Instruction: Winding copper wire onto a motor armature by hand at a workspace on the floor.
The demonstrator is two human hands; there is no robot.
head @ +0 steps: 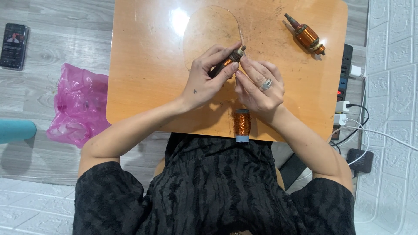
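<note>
A small motor rotor (pixel 227 62) is held over the middle of the orange table (pixel 139 65), tilted, shaft end up and to the right. The left hand (pixel 209 78) is closed around its body, fingers wrapped over the top, thumb underneath. The right hand (pixel 259 87) is pinched at the rotor's upper end, fingertips touching near the shaft; a ring is worn on one finger. Whether a wire is held betw. the right fingertips can't be told, too fine to see.

A copper wire spool (pixel 242 125) is stood at the table's near edge, just below the right wrist, apart from both hands. A thin wire loop is seen arcing over the tabletop above the hands. A 2nd rotor (pixel 306 35), wound w/ copper, is laid at the top right corner of the table, well apart from the hands.

On the floor to the left, a pink plastic bag (pixel 78 104) is crumpled beside the table, and a phone (pixel 14 45) is laid farther left. A power strip (pixel 344 82) w/ white plugs and cables is placed at the table's right side.
</note>
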